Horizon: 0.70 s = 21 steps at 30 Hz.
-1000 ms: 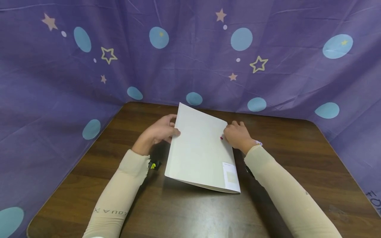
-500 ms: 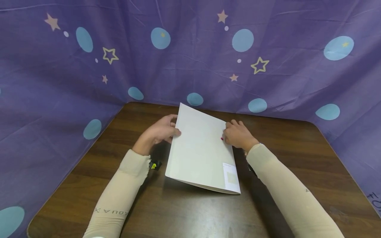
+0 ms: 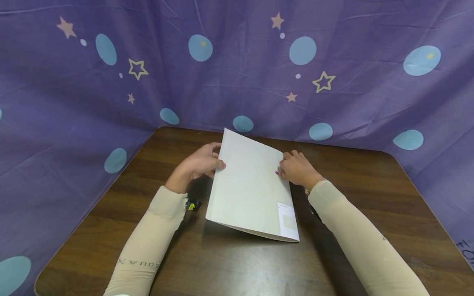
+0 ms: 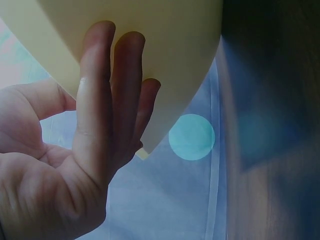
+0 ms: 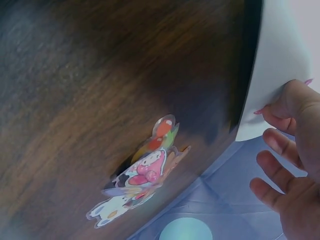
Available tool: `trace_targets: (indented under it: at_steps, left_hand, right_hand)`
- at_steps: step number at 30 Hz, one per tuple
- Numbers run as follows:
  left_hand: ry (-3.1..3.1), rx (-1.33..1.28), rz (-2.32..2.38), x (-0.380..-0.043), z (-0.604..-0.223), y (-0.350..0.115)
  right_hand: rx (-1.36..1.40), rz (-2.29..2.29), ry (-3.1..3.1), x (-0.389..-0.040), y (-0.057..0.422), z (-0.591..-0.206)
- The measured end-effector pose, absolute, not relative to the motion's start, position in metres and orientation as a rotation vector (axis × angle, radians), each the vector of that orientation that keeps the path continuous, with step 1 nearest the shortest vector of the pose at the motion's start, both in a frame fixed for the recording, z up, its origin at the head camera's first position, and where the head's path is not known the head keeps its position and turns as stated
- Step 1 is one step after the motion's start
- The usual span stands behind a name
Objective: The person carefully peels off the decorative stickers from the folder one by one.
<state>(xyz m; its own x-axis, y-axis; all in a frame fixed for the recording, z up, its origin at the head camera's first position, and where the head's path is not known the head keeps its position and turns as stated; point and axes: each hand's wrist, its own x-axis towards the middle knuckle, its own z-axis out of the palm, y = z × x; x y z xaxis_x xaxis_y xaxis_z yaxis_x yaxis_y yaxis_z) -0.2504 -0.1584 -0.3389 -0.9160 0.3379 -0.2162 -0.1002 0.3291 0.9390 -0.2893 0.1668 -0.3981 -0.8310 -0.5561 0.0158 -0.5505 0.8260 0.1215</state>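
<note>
A white folder (image 3: 248, 185) stands tilted over the table, its lower edge bowed apart and a pale label (image 3: 286, 222) near the lower right corner. My left hand (image 3: 201, 161) grips its left edge, thumb in front; the left wrist view shows the long fingers (image 4: 125, 80) flat against the back. At the upper right edge is my right hand (image 3: 297, 169). Between its thumb and forefinger it pinches a small pink sticker (image 5: 259, 112), mostly covered by the thumb, against the folder's face. Its other fingers curl loosely away from the folder.
Several cartoon stickers (image 5: 145, 172) lie in a cluster on the wooden table (image 3: 237, 271), below the right wrist; my forearm hides most of them in the head view. A purple patterned cloth (image 3: 237, 65) hangs along the back and sides.
My right hand shifts very slightly at the folder's right edge, and its sleeve now covers the wrist area. The left hand and folder keep almost the same place.
</note>
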Motion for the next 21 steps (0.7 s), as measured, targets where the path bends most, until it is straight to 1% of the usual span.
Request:
trace_targets:
  at_steps: [21]
  left_hand:
    - [2.239, 0.215, 1.603, -0.2504, -0.341, -0.1595]
  right_hand:
    - [0.813, -0.098, -2.918, -0.2872, 0.1721, -0.4011]
